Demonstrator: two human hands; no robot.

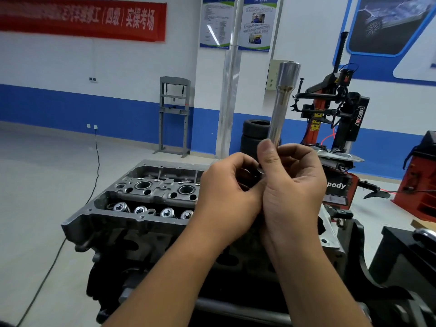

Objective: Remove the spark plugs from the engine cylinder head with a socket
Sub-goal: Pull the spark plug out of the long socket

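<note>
- The right hand (292, 185) grips the lower end of a long, polished steel socket (283, 100), its fingers curled round the shaft and the thumb laid up along the near side.
- The socket stands nearly upright, leaning a little to the right, with its wider end at the top and well above both hands.
- The left hand (226, 187) is pressed against the right one, its fingers curled in toward the socket's lower end; what they hold there, if anything, is hidden.
- Below and behind the hands lies the engine cylinder head (146, 199), grey cast metal with round bores along its middle and a row of shiny valve springs along the near side.
- No spark plug can be made out in the bores; they are too dark to tell.
- A red banner (82, 18) on the wall to the left bears white Chinese characters, blurred; the last ones read roughly as "实操考场".
- Two posters (238, 22) with blue and green borders hang on the wall; their small print is unreadable.
- To the right stands a red and black tyre changer (335, 109) with "power" printed down its black column and letters ending in "pody" on its base.
- Stacked tyres (254, 135) sit by the blue wall band, and a grey press frame (174, 114) stands further left.
- A black cable (96, 161) runs from a wall outlet across the floor.
</note>
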